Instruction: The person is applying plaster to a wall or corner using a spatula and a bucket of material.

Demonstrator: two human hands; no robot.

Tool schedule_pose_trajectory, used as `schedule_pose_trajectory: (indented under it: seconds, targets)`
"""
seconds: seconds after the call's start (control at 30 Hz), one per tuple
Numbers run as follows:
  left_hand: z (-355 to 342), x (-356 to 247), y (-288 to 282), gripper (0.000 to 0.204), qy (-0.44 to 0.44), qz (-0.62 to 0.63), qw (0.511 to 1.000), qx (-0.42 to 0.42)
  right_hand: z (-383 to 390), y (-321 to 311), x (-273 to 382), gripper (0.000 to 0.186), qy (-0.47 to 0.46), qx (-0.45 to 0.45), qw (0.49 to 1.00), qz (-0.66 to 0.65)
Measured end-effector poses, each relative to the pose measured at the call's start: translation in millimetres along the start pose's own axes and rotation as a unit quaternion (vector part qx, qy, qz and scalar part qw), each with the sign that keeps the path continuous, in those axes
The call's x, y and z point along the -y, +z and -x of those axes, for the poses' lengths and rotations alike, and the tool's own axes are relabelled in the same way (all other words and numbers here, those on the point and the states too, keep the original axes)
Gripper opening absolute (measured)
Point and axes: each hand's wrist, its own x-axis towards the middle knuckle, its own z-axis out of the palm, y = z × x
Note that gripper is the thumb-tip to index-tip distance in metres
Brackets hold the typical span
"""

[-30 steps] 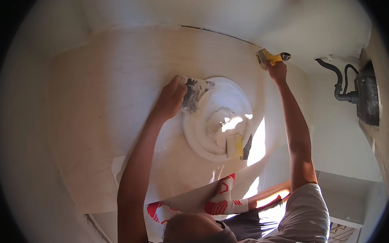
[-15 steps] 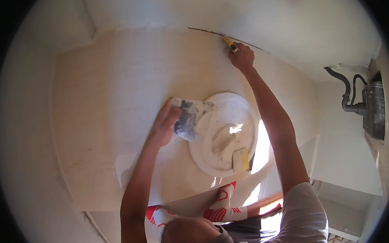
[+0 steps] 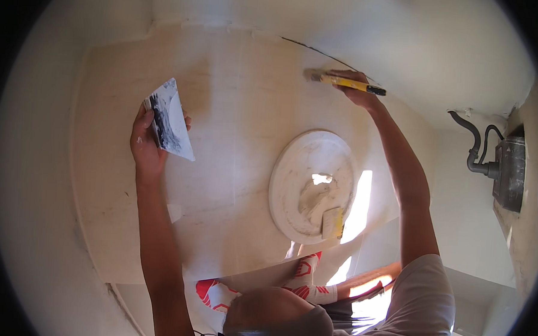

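My left hand (image 3: 144, 140) grips a square white board (image 3: 171, 119) smeared with grey compound, held tilted left of the round white lid (image 3: 298, 176). Up at the right, near a dark crack (image 3: 309, 48) along the edge of the pale beige surface, my right hand (image 3: 357, 94) is closed on a yellow-and-black-handled brush or scraper (image 3: 345, 82); its blurred head points left, and whether it touches the surface I cannot tell. Smears and a bright patch mark the lid, and a pale scraper with yellow on it (image 3: 332, 222) lies on its lower right.
A dark grey box (image 3: 509, 173) with pipes sits at the right beside the pale wall (image 3: 468, 219). Below are red-and-white socked feet (image 3: 303, 276), a leg and a head in grey cloth. A sunlit strip lies right of the lid.
My left hand has swung away from the lid to the left and up with the board. My right hand moved left, then slightly back rightward, and its tool has turned to lie horizontal.
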Motion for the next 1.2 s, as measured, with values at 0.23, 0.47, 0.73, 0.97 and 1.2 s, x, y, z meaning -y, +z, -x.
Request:
schedule_pose_trajectory:
  seconds: [0.23,0.47,0.73,0.97,1.2]
  targets:
    - [0.4,-14.4,4.3,0.033,0.008,0.023,1.0,-0.013,-15.7,-37.8,-19.3,0.025,0.102,-0.044,0.99,-0.082]
    - [26.0,-16.2,-16.1,0.032,0.013,0.026,0.997,-0.077,75.2,10.1,18.8,0.025,0.13,-0.015,0.99,-0.046]
    - [31.1,-3.7,-43.0,0.033,0.024,0.097,0.987,-0.129,259.6,11.6,-16.5,0.018,0.527,-0.312,0.671,-0.419]
    - [46.5,34.6,-54.3,0.029,0.005,0.129,0.983,-0.131,355.2,57.8,44.8,0.029,0.435,-0.159,0.832,0.305]
    - [49.0,39.4,-17.9,0.024,0.004,0.137,0.981,-0.137,350.5,85.1,183.5,0.058,0.571,0.056,0.816,-0.074]
